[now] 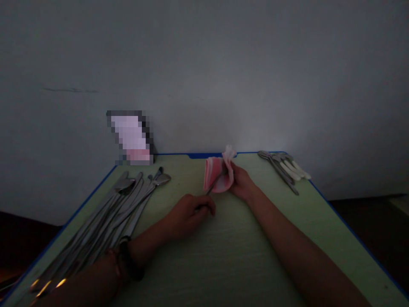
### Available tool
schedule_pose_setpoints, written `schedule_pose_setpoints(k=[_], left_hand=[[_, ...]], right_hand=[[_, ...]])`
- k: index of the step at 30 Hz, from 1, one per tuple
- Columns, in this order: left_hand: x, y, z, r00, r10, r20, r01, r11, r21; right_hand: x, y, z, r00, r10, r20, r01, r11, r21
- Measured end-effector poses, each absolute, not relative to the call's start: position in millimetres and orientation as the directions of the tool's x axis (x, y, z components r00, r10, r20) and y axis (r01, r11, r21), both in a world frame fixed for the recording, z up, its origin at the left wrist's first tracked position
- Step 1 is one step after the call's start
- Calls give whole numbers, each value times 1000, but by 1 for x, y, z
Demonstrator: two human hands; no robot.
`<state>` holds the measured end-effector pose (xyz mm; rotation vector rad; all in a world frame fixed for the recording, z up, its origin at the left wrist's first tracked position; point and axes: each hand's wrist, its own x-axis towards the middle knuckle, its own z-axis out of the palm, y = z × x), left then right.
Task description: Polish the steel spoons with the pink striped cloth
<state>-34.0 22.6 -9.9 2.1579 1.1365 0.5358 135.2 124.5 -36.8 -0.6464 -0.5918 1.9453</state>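
My left hand (190, 215) is closed on the handle end of a thin metal piece of cutlery (211, 186). The far end of that piece runs into a folded pink and white cloth (217, 170), so its head is hidden and I cannot tell its exact kind. Gripping the cloth from the right side is my right hand (242, 181), its fingers partly behind the fabric. Both hands are above the middle of the table, close together. A dark band circles my left wrist.
On the left of the pale green table (223, 256) lies a pile of long-handled metal spoons (108, 217). A smaller group of cutlery (283, 168), some white-handled, lies at the back right. A blurred-out upright phone-like object (132, 138) leans against the wall (204, 76) behind.
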Motion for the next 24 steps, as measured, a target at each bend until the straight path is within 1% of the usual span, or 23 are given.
schedule_pose_setpoints(k=[3, 6, 9, 12, 15, 18, 20, 22, 24], left_hand=[[-35, 24, -11, 508, 857, 79, 518, -378, 767], [-36, 25, -12, 468, 881, 73, 482, -324, 814], [-36, 27, -13, 447, 893, 60, 467, -290, 835], [-35, 26, -13, 454, 889, 64, 503, -315, 805], [-33, 24, -13, 497, 867, 39, 575, -363, 733], [-30, 21, -12, 540, 842, 12, 637, -418, 648], [-28, 20, -12, 548, 837, 8, 661, -439, 608], [-28, 20, -13, 546, 838, 6, 668, -440, 600], [-29, 21, -14, 540, 842, 6, 660, -427, 618]], right_hand=[[136, 125, -37, -419, 889, -186, -646, -436, -627], [137, 125, -36, -439, 875, -204, -618, -459, -639], [138, 125, -38, -466, 872, -148, -596, -433, -677], [138, 123, -42, -468, 880, -77, -560, -363, -745], [136, 120, -41, -441, 895, -67, -493, -304, -815], [132, 116, -38, -365, 929, -62, -413, -222, -883], [130, 114, -36, -304, 952, -37, -312, -136, -940], [129, 113, -35, -270, 963, 0, -212, -59, -975], [129, 114, -36, -266, 964, 18, -195, -35, -980]])
